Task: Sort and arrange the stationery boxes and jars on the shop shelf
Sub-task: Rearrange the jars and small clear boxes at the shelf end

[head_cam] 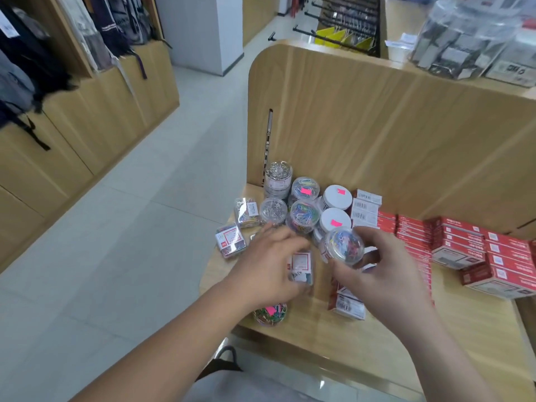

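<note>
At frame centre, our right hand (385, 265) grips a jar (342, 246) of clips; our left hand (268, 266) curls round a small box (302, 268).

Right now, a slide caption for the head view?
Right hand holds a clear jar of coloured paper clips over the shelf; left hand grips a small labelled box.

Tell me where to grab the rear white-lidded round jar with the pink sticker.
Grip the white-lidded round jar by its lid rim, from above: it stands upright, between white barcoded boxes and a clear jar of coloured clips.
</note>
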Motion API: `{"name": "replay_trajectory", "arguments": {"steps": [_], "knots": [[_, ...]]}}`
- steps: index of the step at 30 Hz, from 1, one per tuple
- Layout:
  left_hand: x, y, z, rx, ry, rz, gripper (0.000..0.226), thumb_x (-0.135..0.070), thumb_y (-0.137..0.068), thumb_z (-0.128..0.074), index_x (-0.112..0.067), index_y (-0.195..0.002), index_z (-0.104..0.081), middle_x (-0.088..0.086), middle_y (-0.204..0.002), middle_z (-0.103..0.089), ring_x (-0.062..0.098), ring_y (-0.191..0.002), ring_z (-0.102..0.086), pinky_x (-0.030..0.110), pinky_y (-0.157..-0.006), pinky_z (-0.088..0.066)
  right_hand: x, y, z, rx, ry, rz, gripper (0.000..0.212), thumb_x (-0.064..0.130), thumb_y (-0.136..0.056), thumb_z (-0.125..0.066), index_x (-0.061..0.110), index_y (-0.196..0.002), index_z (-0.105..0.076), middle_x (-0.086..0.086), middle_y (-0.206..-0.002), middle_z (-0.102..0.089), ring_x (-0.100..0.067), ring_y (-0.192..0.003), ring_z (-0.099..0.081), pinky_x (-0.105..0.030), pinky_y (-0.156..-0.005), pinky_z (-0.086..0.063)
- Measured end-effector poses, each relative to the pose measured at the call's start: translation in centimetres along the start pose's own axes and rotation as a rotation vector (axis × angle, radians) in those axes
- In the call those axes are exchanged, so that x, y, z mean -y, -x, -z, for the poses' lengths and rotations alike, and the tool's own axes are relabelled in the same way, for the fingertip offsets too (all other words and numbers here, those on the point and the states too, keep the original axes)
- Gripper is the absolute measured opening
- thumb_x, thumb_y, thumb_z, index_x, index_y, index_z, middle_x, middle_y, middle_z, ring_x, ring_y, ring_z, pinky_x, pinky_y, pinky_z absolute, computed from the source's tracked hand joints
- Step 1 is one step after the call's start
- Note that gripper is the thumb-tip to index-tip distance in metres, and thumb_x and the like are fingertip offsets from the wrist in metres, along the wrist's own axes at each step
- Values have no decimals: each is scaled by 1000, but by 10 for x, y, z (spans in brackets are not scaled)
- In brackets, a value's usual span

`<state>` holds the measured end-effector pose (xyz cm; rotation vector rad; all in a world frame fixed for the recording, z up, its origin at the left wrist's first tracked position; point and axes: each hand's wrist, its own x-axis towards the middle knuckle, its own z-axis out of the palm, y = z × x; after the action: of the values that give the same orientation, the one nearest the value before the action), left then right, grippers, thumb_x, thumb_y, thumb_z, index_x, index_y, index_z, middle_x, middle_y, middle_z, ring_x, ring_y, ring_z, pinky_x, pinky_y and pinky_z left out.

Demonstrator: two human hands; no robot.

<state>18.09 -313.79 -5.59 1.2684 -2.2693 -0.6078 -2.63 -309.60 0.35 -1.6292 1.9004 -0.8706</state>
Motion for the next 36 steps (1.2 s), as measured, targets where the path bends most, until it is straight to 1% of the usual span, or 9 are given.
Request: {"name": "replay_trajectory", "arguments": {"steps": [4, 7, 10, 17, 25, 27, 29, 32, 36], "knots": [[14, 29, 44, -225, 63, 151, 62, -49, -71, -80, -34, -129, -65, -20, -125, -54, 3, -114, -58, 28, -94, -51, 16, -5, -21, 84, 200, 76, 44, 38, -72, -82, 29, -111, -63, 10, -100, -57, -14, -91, -60, -29, -75, -45], [45, 42, 73, -298, -35, 276, 61, -51, -73, -79, -28, -128, -66, -13, -124, -57, 11, -112, -60, 32, -92, -51, 28, -9, -49, 180, 330, 96, 33, 43, -80, -76, 31, -107, -59, 11, -102, -55, -19, -102, -59, -34, -73, -46], [72, 44, 75, -239, -36, 379, 60, -45, -73, -86, -24, -126, -67, -10, -122, -60, 14, -111, -60, 33, -93, -50, 24, -11, -69, 198, 364, 35, 41, 40, -81, -76, 25, -116, -61, 0, -117, -60, -25, -106, -61, -37, -79, -52], [97, 44, 52, -151, 29, 358, 63, -40, -75, -88, -20, -131, -66, -5, -140, -59, 13, -126, -57, 29, -105, -45, 12, -15, -84, 139, 426, -33, 35, 27, -85, -74, 14, -115, -60, -8, -113, -62, -32, -103, -60, -38, -77, -49], [91, 57, 58, -199, -23, 321, 58, -43, -86, -80, -24, -138, -62, -1, -157, -46, 19, -148, -35, 38, -120, -32, 18, -7, -81, 95, 470, -4, 40, 32, -80, -82, 17, -114, -67, -2, -116, -62, -32, -94, -65, -42, -70, -54], [76, 70, 60, -382, -84, 227, 40, -32, -90, -74, -18, -127, -69, 3, -143, -58, 24, -133, -51, 34, -108, -43, 23, 6, -73, 33, 433, 109, 36, 41, -76, -85, 21, -101, -69, 3, -108, -59, -28, -81, -65, -41, -61, -53], [55, 86, 55, -447, -14, 188, 28, -26, -88, -72, -19, -116, -72, -6, -121, -64, 17, -107, -61, 28, -88, -50, 28, 24, -70, 117, 383, 165, 33, 54, -72, -82, 29, -84, -64, 11, -95, -55, -19, -73, -62, -38, -60, -51], [32, 105, 28, -271, 257, 291, 19, -32, -84, -75, -32, -103, -71, -18, -102, -64, 4, -85, -64, 26, -72, -53, 27, 45, -81, 389, 379, 62, 46, 66, -60, -77, 29, -74, -55, 11, -88, -52, -14, -80, -58, -37, -69, -50], [25, 114, -5, -207, 425, 421, 13, -27, -83, -79, -32, -92, -71, -17, -92, -67, 7, -82, -66, 23, -73, -52, 22, 58, -95, 406, 406, 100, 51, 62, -63, -76, 34, -74, -35, 11, -84, -44, -18, -76, -56, -36, -59, -44]]}}
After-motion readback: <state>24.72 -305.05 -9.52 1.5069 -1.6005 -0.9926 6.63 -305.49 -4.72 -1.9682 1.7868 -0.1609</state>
